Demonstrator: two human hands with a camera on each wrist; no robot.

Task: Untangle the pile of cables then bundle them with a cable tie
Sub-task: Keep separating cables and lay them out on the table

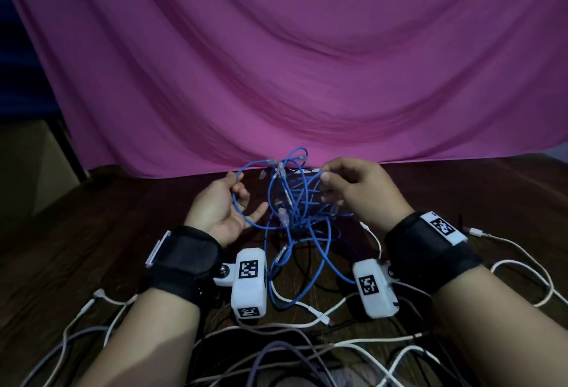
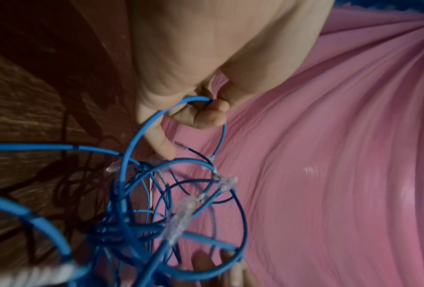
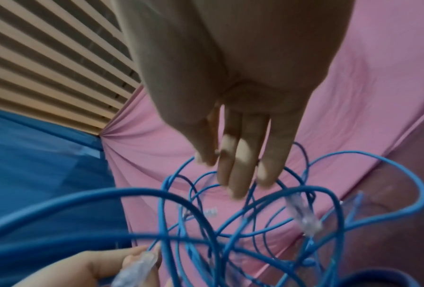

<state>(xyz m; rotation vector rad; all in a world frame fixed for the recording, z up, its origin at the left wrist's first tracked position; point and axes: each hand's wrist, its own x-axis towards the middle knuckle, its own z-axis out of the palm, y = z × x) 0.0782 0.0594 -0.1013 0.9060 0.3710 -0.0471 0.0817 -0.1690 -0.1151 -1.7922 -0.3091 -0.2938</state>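
A tangle of blue cables (image 1: 295, 202) with clear plugs is lifted above the wooden table (image 1: 92, 233), between my hands. My left hand (image 1: 227, 202) lies palm up at the tangle's left. Its fingers (image 2: 198, 114) curl round one blue loop (image 2: 142, 132). My right hand (image 1: 353, 190) reaches into the tangle from the right, and thumb and forefinger pinch a blue strand (image 1: 319, 176) near the top. In the right wrist view its other fingers (image 3: 240, 165) point straight down among the loops. A clear plug (image 3: 304, 215) hangs beside them.
Loose white cables (image 1: 522, 267), grey cables (image 1: 276, 353) and a black one trail over the near part of the table. A pink cloth (image 1: 292, 64) hangs behind the tangle and meets the table's far edge. A small white object (image 1: 307, 170) lies there.
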